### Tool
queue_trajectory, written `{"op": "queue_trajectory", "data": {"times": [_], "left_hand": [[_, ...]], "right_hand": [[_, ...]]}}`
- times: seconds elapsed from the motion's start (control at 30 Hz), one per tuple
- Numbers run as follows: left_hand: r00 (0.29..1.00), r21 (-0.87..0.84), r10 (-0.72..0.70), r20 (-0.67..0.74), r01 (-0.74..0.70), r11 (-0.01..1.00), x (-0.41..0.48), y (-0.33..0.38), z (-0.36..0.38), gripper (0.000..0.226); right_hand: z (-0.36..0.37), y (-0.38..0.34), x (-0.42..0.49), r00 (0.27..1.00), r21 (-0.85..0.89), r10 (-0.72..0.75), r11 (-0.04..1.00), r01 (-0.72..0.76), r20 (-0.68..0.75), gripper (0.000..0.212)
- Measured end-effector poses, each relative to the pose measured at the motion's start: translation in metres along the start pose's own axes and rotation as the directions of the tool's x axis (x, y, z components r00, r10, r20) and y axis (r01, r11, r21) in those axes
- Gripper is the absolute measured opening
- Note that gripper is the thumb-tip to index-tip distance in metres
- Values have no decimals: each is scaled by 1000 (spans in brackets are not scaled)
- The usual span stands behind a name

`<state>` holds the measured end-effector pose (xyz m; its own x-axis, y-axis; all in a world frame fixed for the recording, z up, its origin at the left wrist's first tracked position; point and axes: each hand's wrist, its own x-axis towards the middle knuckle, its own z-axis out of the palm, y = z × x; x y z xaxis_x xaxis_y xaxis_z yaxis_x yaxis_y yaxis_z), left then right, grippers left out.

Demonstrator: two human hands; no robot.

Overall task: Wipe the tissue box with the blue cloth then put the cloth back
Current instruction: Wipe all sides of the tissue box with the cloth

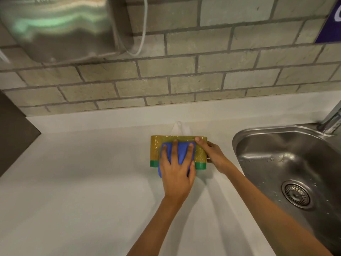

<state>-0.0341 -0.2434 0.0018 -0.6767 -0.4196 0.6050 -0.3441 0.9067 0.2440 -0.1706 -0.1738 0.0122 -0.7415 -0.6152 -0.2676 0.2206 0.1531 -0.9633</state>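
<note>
The tissue box (156, 146), yellow with a green lower band and wrapped in shiny film, stands on the white counter (73, 182) near the back wall. A white tissue (180, 128) pokes out of its top. My left hand (177, 172) presses the blue cloth (181, 151) flat against the box's near face, fingers spread over the cloth. My right hand (212, 154) grips the box's right end, thumb on the top edge. Part of the cloth hangs below the box under my left palm.
A steel sink (276, 154) with a drain lies right of the box, its tap (332, 119) at the far right. A brick wall (184, 80) rises behind the counter. A steel dispenser (55, 28) with a cable hangs upper left.
</note>
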Motion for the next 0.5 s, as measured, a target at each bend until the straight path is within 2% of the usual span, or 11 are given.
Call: {"op": "queue_trajectory", "data": {"times": [0.07,0.13,0.2,0.3,0.37,0.5], "left_hand": [[992,-6,122,-17,-122,992,-13,-10,3,47],[986,-8,165,-34,-165,986,-25,-27,1,47],[996,-51,67,-63,-71,996,-27,-42,-5,45],[973,-126,-220,-65,211,969,-3,-43,-11,45],[958,-108,-280,-66,272,956,15,-27,-11,45],[1000,17,-21,14,21,1000,12,-6,-5,48]], "right_hand": [[-1,0,0,1000,3,1,1000,-1,7,48],[-1,0,1,1000,7,2,1000,-3,12,50],[-1,2,1,1000,11,2,1000,-2,1,53],[0,3,3,1000,20,2,1000,-2,-12,57],[1,4,4,1000,24,5,1000,-4,-18,60],[1,6,5,1000,18,-1,1000,2,-17,65]]}}
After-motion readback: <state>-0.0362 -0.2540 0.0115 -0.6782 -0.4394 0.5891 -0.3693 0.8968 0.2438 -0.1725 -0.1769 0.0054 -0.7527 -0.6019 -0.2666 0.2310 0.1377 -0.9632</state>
